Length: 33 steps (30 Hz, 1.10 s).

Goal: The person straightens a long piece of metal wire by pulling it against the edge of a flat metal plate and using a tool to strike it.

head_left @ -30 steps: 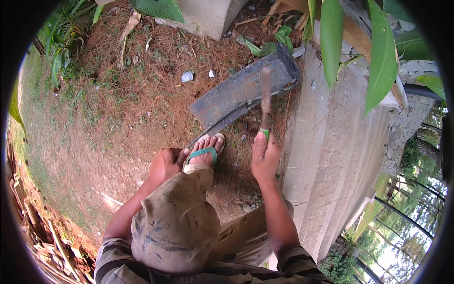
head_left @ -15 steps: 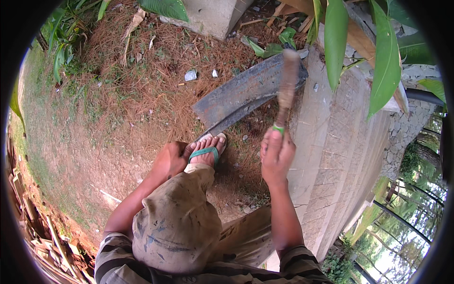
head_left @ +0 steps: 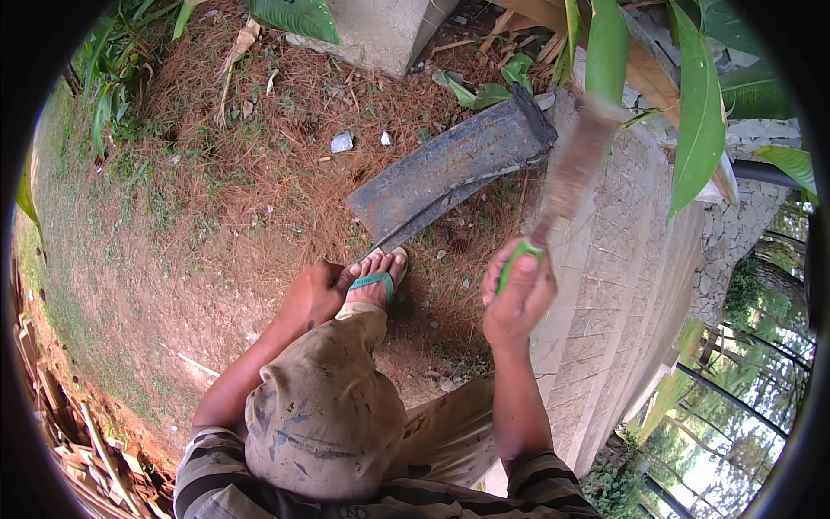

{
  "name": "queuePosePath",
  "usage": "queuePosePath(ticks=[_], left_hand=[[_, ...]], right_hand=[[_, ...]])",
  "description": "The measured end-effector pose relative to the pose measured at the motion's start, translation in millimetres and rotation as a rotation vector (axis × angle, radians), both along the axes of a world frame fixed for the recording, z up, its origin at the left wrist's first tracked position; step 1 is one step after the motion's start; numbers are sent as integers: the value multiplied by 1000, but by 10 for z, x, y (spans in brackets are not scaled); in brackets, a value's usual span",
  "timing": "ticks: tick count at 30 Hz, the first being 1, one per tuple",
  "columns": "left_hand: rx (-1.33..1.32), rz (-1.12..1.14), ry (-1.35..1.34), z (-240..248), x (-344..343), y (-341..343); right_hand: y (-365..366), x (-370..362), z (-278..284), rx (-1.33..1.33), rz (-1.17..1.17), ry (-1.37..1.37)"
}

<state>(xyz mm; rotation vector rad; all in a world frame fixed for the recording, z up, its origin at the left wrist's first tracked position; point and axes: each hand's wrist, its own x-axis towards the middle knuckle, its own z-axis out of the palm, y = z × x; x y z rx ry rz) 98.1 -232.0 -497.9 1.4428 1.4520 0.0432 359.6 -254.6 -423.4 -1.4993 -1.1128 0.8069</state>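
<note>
Broadly, dirt ground strewn with brown pine needles (head_left: pixel 233 199) fills the left and middle of the view; a scored concrete path (head_left: pixel 605 294) runs along the right, and a concrete block (head_left: pixel 367 35) stands at the far edge; low down, stained khaki trousers (head_left: pixel 324 406) show a bent leg, a crouch that likely keeps the work within reach. Between leg and block lies a grey metal channel (head_left: pixel 450 169), rust-flecked and slanting over the needles, its far end beside the path; it is probably laid aslant so that its narrow near corner points back to the person. Over the path is a brown-bladed tool (head_left: pixel 572 177), too blurred to name more closely and seemingly apart from the channel; its green handle (head_left: pixel 512 259) sits in the right hand (head_left: pixel 520 303), fingers wrapped closed round it, presumably for firm control; the left hand (head_left: pixel 313 292) is curled nearly closed, thumb and fingers pinching the channel's near corner, seemingly to steady it. Just beside stands a green-strapped flip-flop (head_left: pixel 372 281), perhaps bracing the metal, though I cannot tell whether they touch; smallest, a pale stone (head_left: pixel 342 142) lies among the needles.
</note>
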Motion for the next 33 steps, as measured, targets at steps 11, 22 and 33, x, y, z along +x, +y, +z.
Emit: queuePosePath(ticks=[11, 22, 33], left_hand=[[-51, -18, 39, 91, 135, 77], [-61, -48, 18, 114, 224, 179], [18, -40, -24, -16, 245, 158]], right_hand=[[-86, 212, -744, -216, 110, -450], [-163, 412, -959, -213, 110, -550], [-333, 203, -1023, -114, 127, -278]])
